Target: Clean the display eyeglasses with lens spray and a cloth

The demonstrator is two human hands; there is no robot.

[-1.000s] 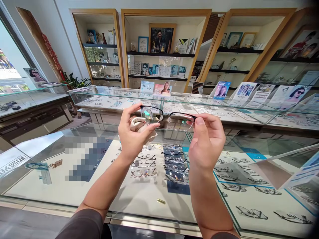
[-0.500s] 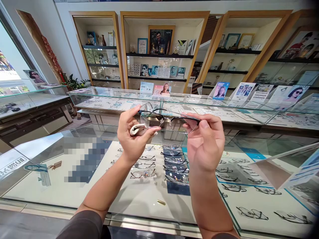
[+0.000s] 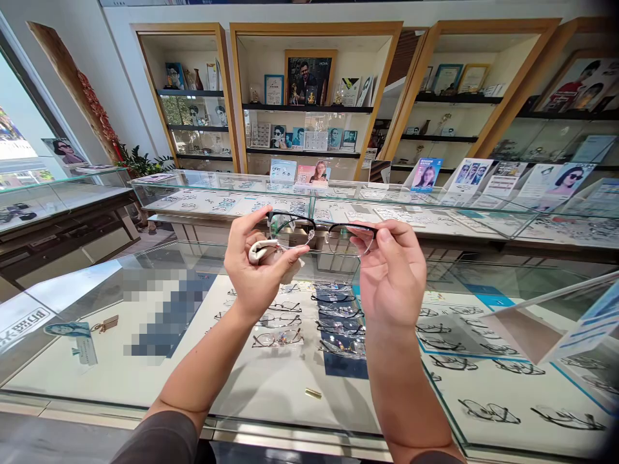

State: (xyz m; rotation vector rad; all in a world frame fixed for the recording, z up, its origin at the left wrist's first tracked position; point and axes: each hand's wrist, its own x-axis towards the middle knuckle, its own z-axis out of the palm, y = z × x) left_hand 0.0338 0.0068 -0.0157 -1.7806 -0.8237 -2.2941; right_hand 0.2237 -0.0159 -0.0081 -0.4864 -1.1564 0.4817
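Note:
A pair of black-rimmed glasses (image 3: 323,230) is held up in front of me, level, above a glass display counter (image 3: 145,303). My left hand (image 3: 256,267) pinches the left lens between thumb and fingers through a small beige cleaning cloth (image 3: 258,250). My right hand (image 3: 393,274) is closed on the right end of the frame, thumb on top. Under the counter glass, beneath my hands, lie rows of eyeglass frames (image 3: 309,319).
A second glass counter (image 3: 435,212) with printed stand-up cards runs across behind. Wooden wall shelves (image 3: 309,96) hold pictures and trophies. A tilted sign holder (image 3: 556,322) stands at the right, a small tag and leaflet (image 3: 82,332) at the left, a plant (image 3: 140,161) far left.
The glasses were tilted half a second ago and are level again. The cloth has bunched more tightly in my left hand. Both hands stay about where they were.

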